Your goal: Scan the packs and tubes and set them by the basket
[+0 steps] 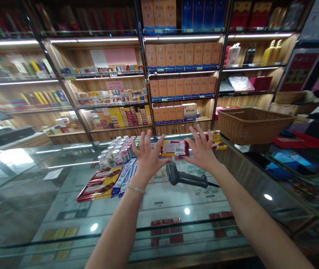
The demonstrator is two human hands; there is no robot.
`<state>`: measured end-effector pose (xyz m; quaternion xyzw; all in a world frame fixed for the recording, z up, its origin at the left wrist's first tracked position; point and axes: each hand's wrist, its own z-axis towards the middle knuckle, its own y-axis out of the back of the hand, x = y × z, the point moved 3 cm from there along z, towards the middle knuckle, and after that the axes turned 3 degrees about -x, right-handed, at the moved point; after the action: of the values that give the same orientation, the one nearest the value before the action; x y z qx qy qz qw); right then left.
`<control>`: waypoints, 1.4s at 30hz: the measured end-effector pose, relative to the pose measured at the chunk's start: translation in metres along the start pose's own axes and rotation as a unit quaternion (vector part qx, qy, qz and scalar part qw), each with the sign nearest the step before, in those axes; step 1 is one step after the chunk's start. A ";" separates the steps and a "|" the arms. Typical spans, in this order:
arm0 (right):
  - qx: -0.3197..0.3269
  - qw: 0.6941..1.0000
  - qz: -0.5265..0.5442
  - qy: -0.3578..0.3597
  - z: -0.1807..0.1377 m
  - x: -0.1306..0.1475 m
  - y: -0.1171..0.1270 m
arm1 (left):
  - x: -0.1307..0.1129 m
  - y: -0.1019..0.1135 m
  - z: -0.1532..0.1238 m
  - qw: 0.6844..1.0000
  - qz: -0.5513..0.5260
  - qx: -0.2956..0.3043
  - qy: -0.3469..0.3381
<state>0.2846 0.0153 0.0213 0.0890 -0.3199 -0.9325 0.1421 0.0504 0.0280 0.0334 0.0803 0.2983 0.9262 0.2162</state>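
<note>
A red-and-yellow chocolate bar (175, 148) is level between my hands, its label and barcode facing me. My left hand (149, 156) is at its left end, thumb and index finger around the edge, other fingers spread. At the right end, my right hand (203, 151) grips the bar between thumb and index finger. Just below lies a dark handheld barcode scanner (186, 178), its cable running right. Left of my left wrist are several red-and-yellow chocolate packs (100, 185) and blue-and-white stick packets (124, 177). More red-and-yellow packs (219, 144) lie beyond my right hand.
Several small white containers (116, 151) stand together behind the stick packets. All this rests on a glass display counter (159, 213) with goods inside. A brown wicker basket (254, 125) stands at the right. Lit wooden shelves (180, 99) with boxes line the back.
</note>
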 end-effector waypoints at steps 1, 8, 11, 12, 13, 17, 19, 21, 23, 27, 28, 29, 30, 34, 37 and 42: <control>0.002 1.000 -0.001 0.003 0.000 0.001 0.001 | -0.001 0.001 0.000 1.000 0.005 0.002 -0.005; 0.000 1.000 0.002 0.022 0.001 0.010 0.005 | -0.002 0.000 -0.002 0.999 0.026 0.019 -0.020; -0.009 1.000 0.009 0.026 0.000 0.011 0.005 | 0.000 -0.003 -0.002 0.999 0.029 0.022 -0.025; -0.010 1.000 0.010 0.025 -0.001 0.011 0.005 | 0.000 -0.004 -0.002 0.999 0.028 0.022 -0.027; -0.010 1.000 0.011 0.024 -0.001 0.011 0.004 | 0.000 -0.004 -0.002 0.999 0.028 0.021 -0.028; -0.001 1.000 0.008 0.020 0.001 0.011 0.005 | 0.001 -0.004 -0.002 0.999 0.024 0.014 -0.034; 0.014 1.000 0.006 0.020 0.005 0.012 0.006 | 0.002 -0.003 -0.002 0.999 0.019 0.013 -0.029; 0.034 0.999 0.005 0.021 0.009 0.014 0.006 | 0.005 -0.002 -0.003 1.000 0.012 0.015 -0.016; 0.050 0.999 0.011 0.014 0.011 0.017 0.005 | 0.010 -0.002 -0.003 1.000 0.004 0.010 0.003; 0.092 0.995 0.033 0.008 -0.001 0.028 0.002 | 0.019 -0.003 -0.004 0.999 0.000 -0.013 0.042; 0.108 0.993 0.037 0.011 -0.008 0.031 0.001 | 0.020 -0.004 -0.004 0.999 0.001 -0.014 0.050; 0.127 0.991 0.040 0.011 -0.015 0.035 -0.001 | 0.022 -0.005 -0.004 0.998 0.003 -0.013 0.057; 0.148 0.988 0.043 0.008 -0.023 0.038 -0.003 | 0.023 -0.006 -0.005 0.998 0.004 -0.011 0.063; 0.230 0.972 0.048 -0.001 -0.051 0.051 -0.013 | 0.025 -0.010 -0.008 0.997 0.009 -0.005 0.075; 0.240 0.969 0.054 -0.005 -0.061 0.057 -0.017 | 0.027 -0.013 -0.011 0.997 0.018 -0.004 0.072; 0.215 0.974 0.073 -0.012 -0.061 0.056 -0.018 | 0.029 -0.017 -0.012 0.997 0.026 -0.008 0.069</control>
<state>0.2435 -0.0239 -0.0415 0.0832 -0.5206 -0.8297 0.1833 0.0271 0.0467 0.0141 0.0227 0.3028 0.9372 0.1714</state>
